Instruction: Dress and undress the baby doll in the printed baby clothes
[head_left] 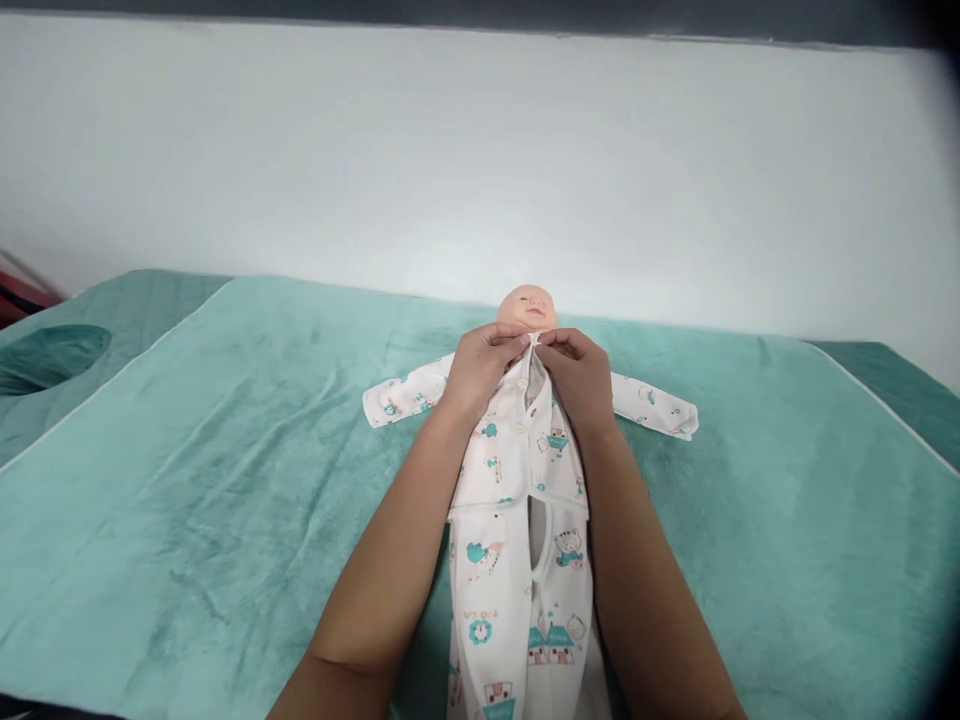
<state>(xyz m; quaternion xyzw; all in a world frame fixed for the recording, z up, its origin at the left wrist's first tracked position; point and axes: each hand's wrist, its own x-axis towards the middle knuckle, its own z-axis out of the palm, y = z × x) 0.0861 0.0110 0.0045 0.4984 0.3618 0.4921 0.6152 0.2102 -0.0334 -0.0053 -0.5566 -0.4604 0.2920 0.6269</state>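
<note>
A baby doll (pixel 528 305) lies on its back on a teal towel (pixel 225 450), head away from me. It wears a white printed romper (pixel 517 540) with small buttons down the front and sleeves spread to both sides. My left hand (pixel 480 368) pinches the left edge of the romper's collar just under the doll's chin. My right hand (pixel 577 375) pinches the right edge of the collar, fingertips meeting the left hand's. Both forearms lie along the doll's body.
The towel covers a padded table with a darker teal sheet (pixel 885 380) showing at both sides. A white wall (pixel 480 150) runs close behind the table. A dark teal pillow-like shape (pixel 45 355) lies at the far left.
</note>
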